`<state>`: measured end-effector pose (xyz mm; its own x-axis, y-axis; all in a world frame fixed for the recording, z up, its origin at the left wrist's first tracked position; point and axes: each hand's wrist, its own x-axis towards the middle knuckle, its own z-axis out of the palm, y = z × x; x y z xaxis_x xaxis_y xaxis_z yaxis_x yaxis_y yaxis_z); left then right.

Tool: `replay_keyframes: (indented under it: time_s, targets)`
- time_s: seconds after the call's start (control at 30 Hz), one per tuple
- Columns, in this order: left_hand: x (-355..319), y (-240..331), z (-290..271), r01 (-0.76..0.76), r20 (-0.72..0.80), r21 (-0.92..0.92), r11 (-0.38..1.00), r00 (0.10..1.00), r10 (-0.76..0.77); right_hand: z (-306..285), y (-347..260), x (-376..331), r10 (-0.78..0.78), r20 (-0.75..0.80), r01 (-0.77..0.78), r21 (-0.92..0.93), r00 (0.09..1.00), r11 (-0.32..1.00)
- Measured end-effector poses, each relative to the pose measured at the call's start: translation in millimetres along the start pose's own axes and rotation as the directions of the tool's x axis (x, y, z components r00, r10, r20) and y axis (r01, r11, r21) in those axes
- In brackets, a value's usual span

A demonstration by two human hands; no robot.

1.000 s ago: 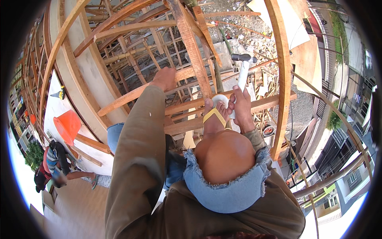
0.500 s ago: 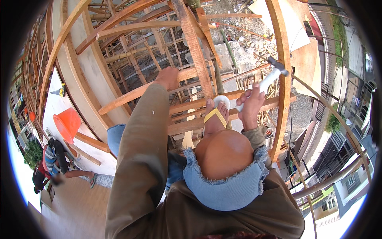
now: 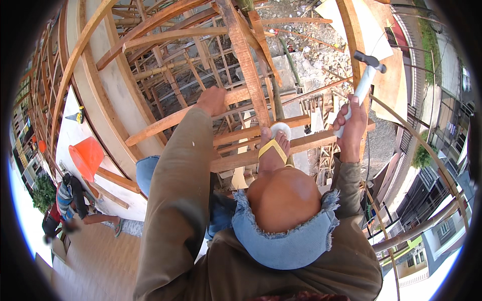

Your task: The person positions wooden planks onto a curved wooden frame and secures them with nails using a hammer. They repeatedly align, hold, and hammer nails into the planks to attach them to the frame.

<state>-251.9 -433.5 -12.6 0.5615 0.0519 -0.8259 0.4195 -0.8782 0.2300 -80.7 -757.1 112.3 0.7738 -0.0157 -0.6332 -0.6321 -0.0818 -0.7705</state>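
The hammer [image 3: 362,85] is raised at the right, its dark head pointing up and its white handle tilted. The right hand [image 3: 353,125] has its grip closed tightly around the lower handle. The left hand [image 3: 212,100] is closed on a sloping wooden beam [image 3: 165,123]. Between the hands, a foot in a yellow sandal [image 3: 273,148] rests on a horizontal plank [image 3: 306,143]. Far below stands an orange cone [image 3: 88,155].

The right hand [image 3: 353,120] has swung the white-handled, dark-headed hammer [image 3: 362,83] up and out to the right, away from the foot; it now stands raised above the fist.
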Motion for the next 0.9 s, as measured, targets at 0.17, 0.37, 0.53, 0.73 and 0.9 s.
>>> replay_keyframes:
  time_s: [0.17, 0.37, 0.53, 0.73, 0.9]
  targets:
    - [5.1, 6.8, 2.6, 0.008, 0.002, -0.002, 1.000, 1.000, -0.008, 33.8, 53.9, -14.4, -0.143, -0.313, 0.239, 0.293, 0.939, 0.926]
    - [3.2, 5.8, -3.2, 0.039, 0.048, -0.026, 0.999, 0.998, -0.038, 35.1, 93.2, -42.1, 0.299, 0.202, -0.302, -0.015, 0.933, 0.953]
    - [6.5, 6.1, 3.8, 0.014, 0.020, 0.003, 1.000, 1.000, -0.014, 32.1, 104.5, -47.0, 0.472, 0.406, -0.364, -0.317, 0.782, 0.876]
    - [1.5, -2.9, 4.7, 0.007, 0.012, -0.012, 1.000, 1.000, -0.007, -8.7, -29.9, 3.5, -0.216, -0.247, 0.246, 0.098, 0.945, 0.964]
    - [9.1, 12.2, -9.6, 0.005, 0.018, -0.009, 1.000, 1.000, -0.005, 42.0, 103.4, -55.1, 0.256, 0.073, -0.245, -0.137, 0.964, 0.960]
